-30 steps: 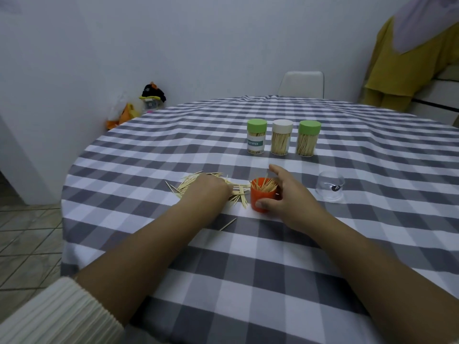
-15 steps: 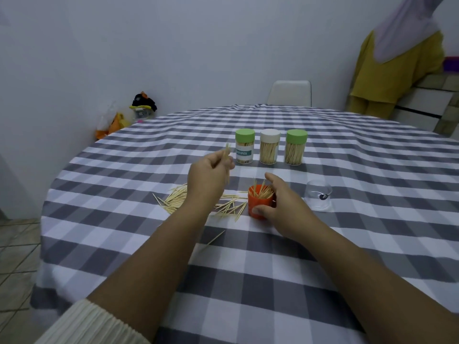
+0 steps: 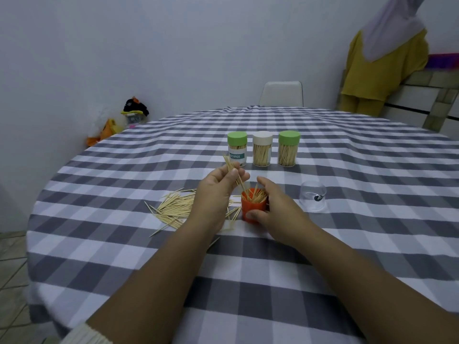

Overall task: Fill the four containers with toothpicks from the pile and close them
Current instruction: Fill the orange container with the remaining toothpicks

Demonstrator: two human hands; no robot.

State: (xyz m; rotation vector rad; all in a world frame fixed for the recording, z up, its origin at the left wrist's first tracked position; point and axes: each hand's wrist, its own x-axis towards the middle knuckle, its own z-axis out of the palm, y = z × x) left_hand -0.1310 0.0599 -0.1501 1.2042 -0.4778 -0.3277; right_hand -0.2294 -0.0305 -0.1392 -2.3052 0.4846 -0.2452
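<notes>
Since 1 second earlier, the left hand (image 3: 218, 188) had left the pile (image 3: 177, 209), lifted a small bundle (image 3: 233, 173) of toothpicks and carried it right to the orange cup (image 3: 253, 207) at mid-frame. That meant 1 more load was going into the 4th container, judged still part full. The left fingers pinched the bundle between thumb and fingertips. Its long axis ran diagonally: upper ends toward the upper left, near the labelled jar (image 3: 237, 148), lower tips down-right, at or just inside the cup's mouth. The right hand (image 3: 273, 207) gripped the cup, thumb in front and fingers curled behind, steadying it on the worktop (image 3: 347, 244). The sticks already in the cup leaned loosely at mixed angles. 3 capped jars, the labelled one, a white-capped (image 3: 262, 152) and a green-capped (image 3: 288, 148), stood in a row above centre, apparently done. A clear cover (image 3: 313, 197) sat alone right of the cup, likely its closure. Plenty of toothpicks stayed in the pile left of the cup.
</notes>
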